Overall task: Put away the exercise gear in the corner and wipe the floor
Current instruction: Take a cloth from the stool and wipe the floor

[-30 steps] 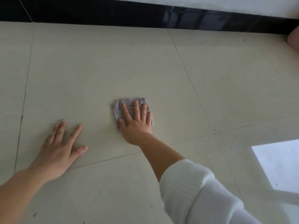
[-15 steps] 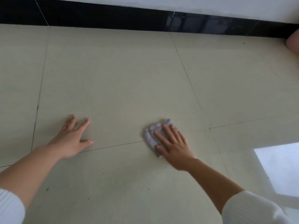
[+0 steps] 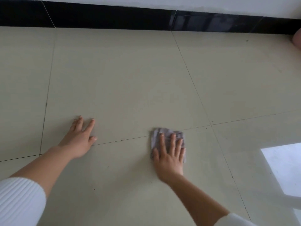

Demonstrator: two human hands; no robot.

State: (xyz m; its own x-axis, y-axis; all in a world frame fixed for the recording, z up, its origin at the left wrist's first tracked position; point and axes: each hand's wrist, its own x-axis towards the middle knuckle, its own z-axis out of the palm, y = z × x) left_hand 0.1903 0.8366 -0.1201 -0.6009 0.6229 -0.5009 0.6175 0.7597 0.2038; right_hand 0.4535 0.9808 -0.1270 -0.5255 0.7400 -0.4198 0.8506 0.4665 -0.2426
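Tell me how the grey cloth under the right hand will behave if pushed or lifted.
The grey cloth looks soft and creased, so it would likely droop limp when lifted. Pressed flat by the right hand on the glossy tile floor, it should probably slide easily, though its loose edges may bunch.

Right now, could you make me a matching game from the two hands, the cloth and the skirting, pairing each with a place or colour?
1 left hand
2 right hand
3 cloth
4 skirting

a black
b flat on bare floor
c greyish, under a hand
d pressing the cloth

Pairs: 1-b, 2-d, 3-c, 4-a
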